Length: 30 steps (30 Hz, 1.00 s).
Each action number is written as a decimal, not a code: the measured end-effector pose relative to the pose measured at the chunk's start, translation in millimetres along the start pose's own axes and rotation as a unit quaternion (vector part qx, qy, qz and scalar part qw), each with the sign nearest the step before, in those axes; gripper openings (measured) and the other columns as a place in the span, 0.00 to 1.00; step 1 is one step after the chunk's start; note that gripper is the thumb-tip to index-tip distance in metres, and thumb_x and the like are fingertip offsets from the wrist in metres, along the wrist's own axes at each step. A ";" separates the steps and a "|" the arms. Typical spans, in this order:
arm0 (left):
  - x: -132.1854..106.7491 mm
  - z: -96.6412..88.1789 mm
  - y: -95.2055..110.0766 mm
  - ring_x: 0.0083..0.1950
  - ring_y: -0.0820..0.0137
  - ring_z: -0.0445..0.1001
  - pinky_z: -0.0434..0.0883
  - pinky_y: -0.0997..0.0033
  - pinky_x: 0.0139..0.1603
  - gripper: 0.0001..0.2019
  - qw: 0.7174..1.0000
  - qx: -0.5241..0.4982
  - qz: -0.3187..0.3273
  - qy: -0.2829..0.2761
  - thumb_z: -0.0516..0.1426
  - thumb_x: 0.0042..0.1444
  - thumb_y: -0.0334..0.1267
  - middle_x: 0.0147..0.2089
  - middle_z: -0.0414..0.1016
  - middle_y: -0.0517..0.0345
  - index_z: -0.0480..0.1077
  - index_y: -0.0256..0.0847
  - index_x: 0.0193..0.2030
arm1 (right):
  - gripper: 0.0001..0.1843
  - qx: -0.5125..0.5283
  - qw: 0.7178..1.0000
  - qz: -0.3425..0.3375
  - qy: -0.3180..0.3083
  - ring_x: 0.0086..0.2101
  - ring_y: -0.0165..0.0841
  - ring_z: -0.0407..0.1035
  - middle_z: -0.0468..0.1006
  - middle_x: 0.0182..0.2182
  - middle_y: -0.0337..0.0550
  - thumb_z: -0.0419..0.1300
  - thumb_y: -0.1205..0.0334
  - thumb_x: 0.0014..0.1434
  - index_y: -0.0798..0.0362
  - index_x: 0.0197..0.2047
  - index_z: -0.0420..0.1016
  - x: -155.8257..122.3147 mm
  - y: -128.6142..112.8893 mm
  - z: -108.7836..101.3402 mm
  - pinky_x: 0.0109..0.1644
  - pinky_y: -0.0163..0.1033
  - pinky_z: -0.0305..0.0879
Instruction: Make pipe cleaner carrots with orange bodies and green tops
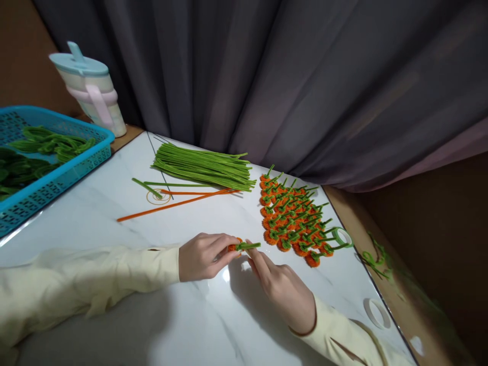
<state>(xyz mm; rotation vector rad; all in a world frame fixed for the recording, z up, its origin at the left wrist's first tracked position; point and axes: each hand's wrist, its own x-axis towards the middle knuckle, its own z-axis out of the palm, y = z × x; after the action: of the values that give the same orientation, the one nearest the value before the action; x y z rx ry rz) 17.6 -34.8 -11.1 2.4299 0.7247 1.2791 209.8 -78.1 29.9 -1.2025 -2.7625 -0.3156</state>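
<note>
My left hand (208, 255) pinches the orange head of a small pipe-cleaner flower (244, 247), its green stem pointing right. My right hand (280, 287) is closed at that green stem, the index finger and thumb against it; the fingers partly hide the contact. Just to the right, rows of similar orange pieces with green stems (293, 213) stand close together on the white marbled table (198, 320). Beyond my hands lies a thick bundle of green pipe cleaners (202, 165). Two orange pipe cleaners (163, 207) lie loose in front of it, beside a short green one (147, 187).
A blue basket (102, 145) holding green looped pieces is at the left, with a lidded cup (95, 94) behind it. Green tape (343, 237) and a white tape roll (376, 313) lie near the right edge, by green scraps (375, 259). Dark curtains (229, 76) hang behind.
</note>
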 end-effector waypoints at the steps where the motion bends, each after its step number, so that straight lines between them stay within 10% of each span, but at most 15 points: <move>1: -0.2 0.2 0.4 0.28 0.74 0.75 0.71 0.78 0.26 0.07 1.000 0.000 0.000 -0.003 0.53 0.57 0.31 0.33 0.76 0.53 0.64 0.34 0.43 | 0.18 -0.024 1.000 -0.016 0.009 0.12 0.29 0.59 0.73 0.28 0.44 0.38 0.76 0.61 0.63 0.53 0.56 -0.2 0.0 0.8 0.14 0.37 0.47; 11: -0.7 0.6 1.4 0.38 0.70 0.76 0.72 0.76 0.33 0.07 0.988 0.107 0.109 0.018 0.52 0.58 0.29 0.36 0.77 0.54 0.64 0.32 0.44 | 0.09 0.226 0.970 0.084 -0.004 0.19 0.28 0.65 0.71 0.26 0.39 0.39 0.69 0.64 0.56 0.46 0.56 -1.7 -7.8 7.6 0.21 0.33 0.57; 22: 0.0 1.3 0.4 0.37 0.71 0.76 0.73 0.76 0.32 0.08 0.991 0.106 0.085 0.008 0.52 0.58 0.30 0.36 0.77 0.55 0.64 0.34 0.44 | 0.08 0.219 0.968 0.085 -0.089 0.16 0.30 0.62 0.69 0.21 0.39 0.39 0.69 0.63 0.55 0.38 0.58 4.5 4.1 -7.6 0.19 0.34 0.48; 26: 1.8 -0.1 0.3 0.38 0.71 0.76 0.73 0.76 0.32 0.07 0.986 0.133 0.097 0.003 0.51 0.59 0.30 0.36 0.77 0.54 0.64 0.33 0.44 | 0.08 0.383 0.904 0.133 -0.133 0.16 0.27 0.61 0.67 0.19 0.36 0.42 0.64 0.63 0.55 0.40 0.60 11.1 11.7 -15.5 0.21 0.32 0.54; 30: 3.5 -1.2 -2.2 0.40 0.68 0.75 0.73 0.74 0.32 0.08 0.970 0.185 0.155 -0.015 0.47 0.60 0.28 0.37 0.77 0.52 0.65 0.31 0.44 | 0.13 0.559 0.777 0.207 -0.201 0.09 0.22 0.54 0.63 0.15 0.30 0.41 0.56 0.64 0.55 0.42 0.60 15.5 16.3 -14.0 0.14 0.28 0.49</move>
<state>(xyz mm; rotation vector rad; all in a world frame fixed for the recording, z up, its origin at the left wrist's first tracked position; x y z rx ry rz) 17.7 -31.0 -9.1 2.9551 0.6405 1.3075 211.5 -59.5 48.7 -1.4343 -2.0506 1.5318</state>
